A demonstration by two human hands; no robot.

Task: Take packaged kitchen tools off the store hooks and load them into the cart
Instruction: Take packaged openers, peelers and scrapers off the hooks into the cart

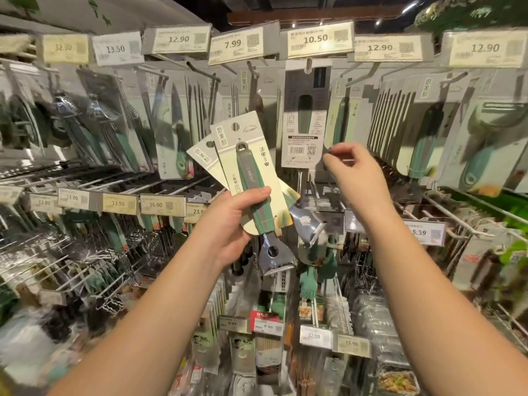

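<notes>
A store display wall (160,81) fills the view, with rows of metal hooks (445,210) standing out from it. Price labels (320,40) hang along the rows. Above, the ceiling (314,7) is dark, with a few small bright lights (378,22).

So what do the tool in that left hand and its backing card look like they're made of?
The green-and-grey tool handle in the left hand looks like matte plastic or rubber: dull, no glare. Its shiny silver head seems polished metal, mirror-bright. The cream backing card looks like printed cardboard: flat, matte.
</notes>
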